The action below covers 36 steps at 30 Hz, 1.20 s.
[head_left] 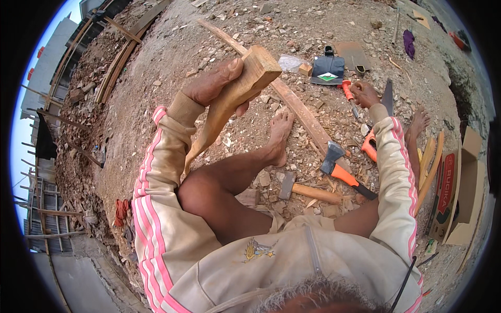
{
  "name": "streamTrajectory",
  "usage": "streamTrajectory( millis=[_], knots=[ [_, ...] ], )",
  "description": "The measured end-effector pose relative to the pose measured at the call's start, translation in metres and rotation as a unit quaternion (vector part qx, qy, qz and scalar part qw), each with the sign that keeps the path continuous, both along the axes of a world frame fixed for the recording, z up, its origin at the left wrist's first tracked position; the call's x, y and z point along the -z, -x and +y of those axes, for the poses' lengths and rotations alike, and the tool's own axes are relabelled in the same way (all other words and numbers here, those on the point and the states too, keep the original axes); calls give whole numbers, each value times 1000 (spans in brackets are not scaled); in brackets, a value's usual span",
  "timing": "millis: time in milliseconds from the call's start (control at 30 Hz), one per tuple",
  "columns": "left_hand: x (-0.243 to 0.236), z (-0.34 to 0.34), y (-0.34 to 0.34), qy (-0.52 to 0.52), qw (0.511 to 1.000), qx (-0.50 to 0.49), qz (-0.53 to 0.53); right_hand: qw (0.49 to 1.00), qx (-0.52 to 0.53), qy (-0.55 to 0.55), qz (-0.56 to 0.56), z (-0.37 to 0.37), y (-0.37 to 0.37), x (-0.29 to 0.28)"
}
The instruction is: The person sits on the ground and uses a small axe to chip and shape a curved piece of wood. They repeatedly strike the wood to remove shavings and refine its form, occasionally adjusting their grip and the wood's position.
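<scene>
My left hand (pixel 215 82) is closed round a long carved wooden handle (pixel 237 88), thick and squared at its upper end and curving down thinner towards my left knee. My right hand (pixel 365 95) is low over the ground, fingers curled, right beside a chisel (pixel 347 91) with a red-orange grip and a metal blade. Whether the fingers touch the chisel or hold something small is hidden. Below that hand lies a handsaw (pixel 370 146) with an orange handle, its dark blade partly behind my sleeve. A hatchet (pixel 344 172) with an orange and black handle rests near my right thigh.
A hammer (pixel 313 193) lies between my legs. One long wooden plank (pixel 300 112) crosses the rubble ahead. Beyond it are a dark flat packet (pixel 327 70) and a small wood block (pixel 305 69). A cardboard box (pixel 459 193) and wooden sticks (pixel 430 161) are at right.
</scene>
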State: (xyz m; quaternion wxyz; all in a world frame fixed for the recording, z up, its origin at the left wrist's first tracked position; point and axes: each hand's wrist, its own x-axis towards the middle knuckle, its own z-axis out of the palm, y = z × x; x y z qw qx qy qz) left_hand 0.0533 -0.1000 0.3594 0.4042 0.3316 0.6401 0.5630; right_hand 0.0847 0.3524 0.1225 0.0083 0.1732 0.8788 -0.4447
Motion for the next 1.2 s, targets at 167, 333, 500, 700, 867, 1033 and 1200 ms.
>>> streamTrajectory(
  millis=[167,333,500,700,867,1033,1200],
  knots=[
    [44,-8,37,12,1000,1,-21,987,90,87,-100,-12,32,126],
    [50,-55,66,-24,996,-69,54,939,230,240,-89,-25,89,187],
    [28,-51,84,-108,991,-48,-58,845,323,425,-15,-4,144,229],
    [26,-52,80,-117,988,-88,-47,829,358,419,98,-10,148,228],
    [46,-51,84,-56,992,-112,27,856,321,401,63,-55,47,147],
    [65,-55,77,32,967,-214,131,884,298,360,-5,-75,-73,94],
    [54,-39,46,64,976,-184,95,965,200,115,-126,-57,-129,56]
  ],
)
